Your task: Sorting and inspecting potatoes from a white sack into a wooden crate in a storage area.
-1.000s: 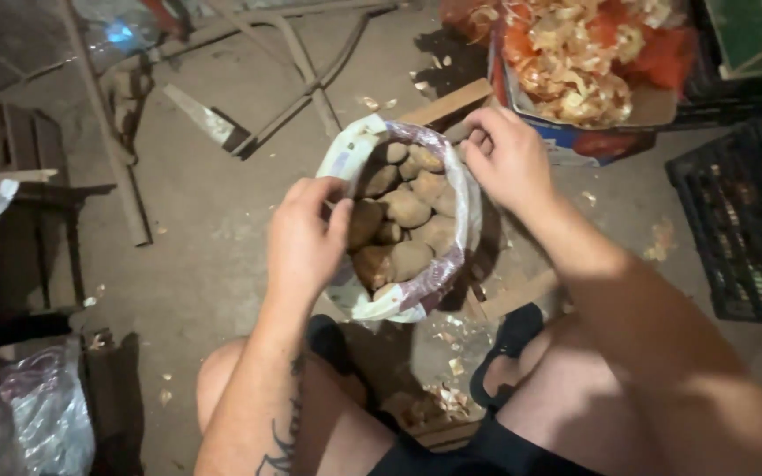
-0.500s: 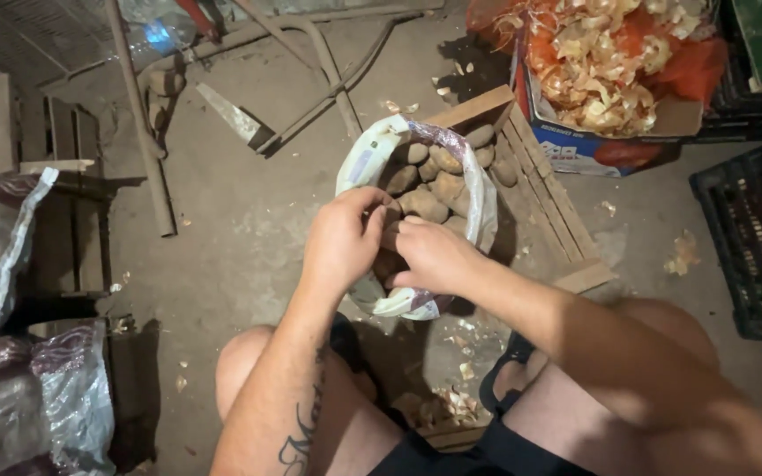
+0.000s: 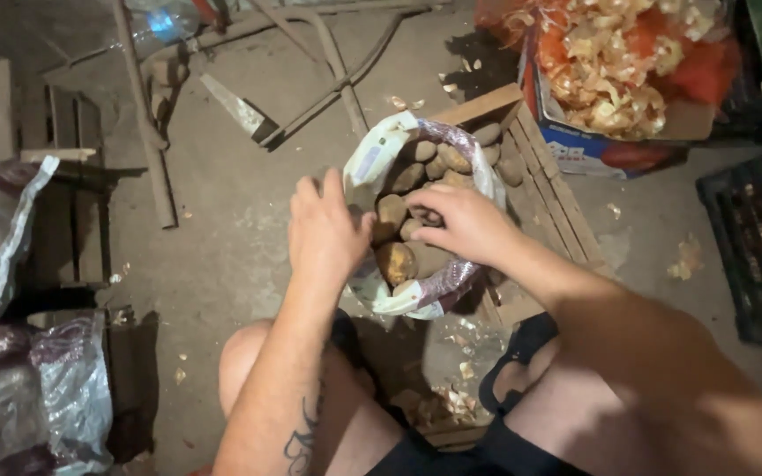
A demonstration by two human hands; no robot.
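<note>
Where brown round potatoes [image 3: 416, 211] fill an open white and purple mesh sack [image 3: 372, 163] on the concrete floor [image 3: 231, 220]: right hand [image 3: 460, 220] reaching in, fingers curled over one potato; left hand [image 3: 324, 234] gripping the sack's near rim. Behind, cardboard box of onion skins [image 3: 615, 70].

Open potato sack [image 3: 372, 167]; blue-white box [image 3: 575, 145] behind.

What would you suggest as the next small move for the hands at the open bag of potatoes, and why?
Probably close the right hand on one potato and lift it out. Its fingers already lie on the potatoes in the open bag, while the left hand rests at the near rim, well placed to steady the bag. Whether a potato is gripped cannot be told.
</note>
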